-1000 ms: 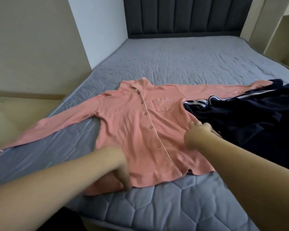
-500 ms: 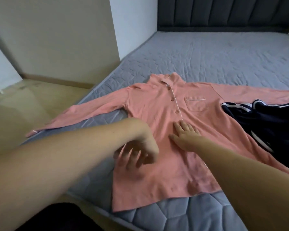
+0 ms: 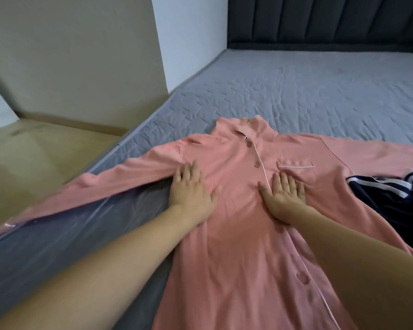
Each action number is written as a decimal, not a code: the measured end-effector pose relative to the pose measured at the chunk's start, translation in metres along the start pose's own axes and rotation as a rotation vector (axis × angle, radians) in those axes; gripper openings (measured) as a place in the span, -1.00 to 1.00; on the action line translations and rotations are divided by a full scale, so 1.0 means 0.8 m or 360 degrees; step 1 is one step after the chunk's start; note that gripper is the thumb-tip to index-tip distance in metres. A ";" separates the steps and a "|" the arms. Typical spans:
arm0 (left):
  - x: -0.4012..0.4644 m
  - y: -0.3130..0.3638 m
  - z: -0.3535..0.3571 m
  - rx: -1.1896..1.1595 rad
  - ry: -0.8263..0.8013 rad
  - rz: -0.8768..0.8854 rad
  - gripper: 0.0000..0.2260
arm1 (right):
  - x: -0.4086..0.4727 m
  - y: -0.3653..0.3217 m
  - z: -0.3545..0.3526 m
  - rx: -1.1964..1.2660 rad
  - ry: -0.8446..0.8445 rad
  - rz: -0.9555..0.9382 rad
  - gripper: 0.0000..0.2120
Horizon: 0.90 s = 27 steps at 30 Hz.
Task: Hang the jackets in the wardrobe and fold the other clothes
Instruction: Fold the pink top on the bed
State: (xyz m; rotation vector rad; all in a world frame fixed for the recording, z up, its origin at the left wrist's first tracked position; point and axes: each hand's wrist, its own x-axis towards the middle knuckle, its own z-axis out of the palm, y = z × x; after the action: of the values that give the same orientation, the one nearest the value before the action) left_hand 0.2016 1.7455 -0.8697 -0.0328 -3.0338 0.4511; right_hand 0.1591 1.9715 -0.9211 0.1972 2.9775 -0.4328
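A salmon-pink button-up shirt [image 3: 239, 234] with a chest pocket lies face up and spread flat on the grey bed [image 3: 308, 96]. Its left sleeve runs out over the bed's left edge. My left hand [image 3: 191, 189] lies flat with straight fingers on the shirt near the left armpit. My right hand [image 3: 284, 195] presses flat on the chest, just below the pocket and beside the button placket. A navy garment with white stripes [image 3: 391, 194] lies crumpled at the right, partly over the shirt's right side.
The dark padded headboard [image 3: 320, 20] stands at the far end of the bed. A beige wall panel [image 3: 76, 55] and wooden floor [image 3: 34, 158] lie to the left of the bed edge.
Both hands slid up the shirt from its lower half to chest level. My left hand went from curled to flat. The view shifted left and closer to the shirt.
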 end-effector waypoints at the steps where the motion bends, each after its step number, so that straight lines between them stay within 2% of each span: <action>1: 0.006 -0.001 0.004 0.0084 -0.0165 0.0007 -0.41 | 0.013 0.001 -0.001 -0.0006 0.0034 -0.0019 -0.18; 3: 0.027 -0.010 0.002 0.0402 -0.0631 -0.0081 -0.58 | 0.038 0.006 0.000 -0.0026 0.0115 -0.0049 -0.17; 5: 0.068 -0.003 -0.022 0.0666 -0.0824 -0.0010 -0.68 | 0.062 0.006 -0.002 -0.0071 0.0323 -0.0054 -0.23; 6: 0.094 0.009 -0.041 0.0697 -0.0825 0.0024 -0.71 | 0.073 0.003 -0.004 -0.0137 0.0487 -0.0066 -0.32; 8: 0.156 0.040 -0.069 0.0458 -0.0573 0.0065 -0.71 | 0.102 -0.008 -0.015 -0.0294 0.0752 -0.0174 -0.57; 10: 0.214 0.053 -0.072 -0.0092 -0.0139 0.0000 -0.64 | 0.140 -0.013 -0.027 -0.0282 0.0809 -0.0286 -0.74; 12: 0.267 0.047 -0.037 -0.0535 0.0104 -0.0170 -0.57 | 0.183 -0.006 -0.039 -0.0067 0.0815 -0.0281 -0.78; 14: 0.302 0.043 0.017 -0.0717 0.0073 -0.0379 -0.52 | 0.224 0.002 -0.043 0.0075 0.0780 -0.0247 -0.69; 16: 0.327 0.053 0.065 -0.0689 0.0232 -0.0496 -0.53 | 0.266 0.005 -0.038 0.0016 0.0753 -0.0281 -0.59; 19: 0.358 0.058 0.087 -0.0798 0.0565 -0.0342 -0.70 | 0.314 -0.004 -0.033 0.0057 0.0814 -0.0322 -0.70; 22: 0.374 0.043 0.096 -0.1219 0.0612 -0.0292 -0.91 | 0.324 -0.002 -0.036 0.0453 0.0938 -0.0358 -0.90; 25: 0.361 0.030 0.076 -0.1810 0.0501 -0.0232 -0.94 | 0.306 0.004 -0.048 0.0823 0.0933 -0.0328 -0.99; 27: 0.339 0.022 0.044 -0.2212 0.0621 -0.0071 -0.96 | 0.288 0.002 -0.067 0.1065 0.0841 -0.0256 -0.91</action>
State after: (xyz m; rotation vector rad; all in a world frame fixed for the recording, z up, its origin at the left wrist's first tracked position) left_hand -0.0717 1.7605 -0.8896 -0.1056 -2.3161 -1.4565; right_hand -0.0725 2.0138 -0.9038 0.1463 3.2130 -1.6178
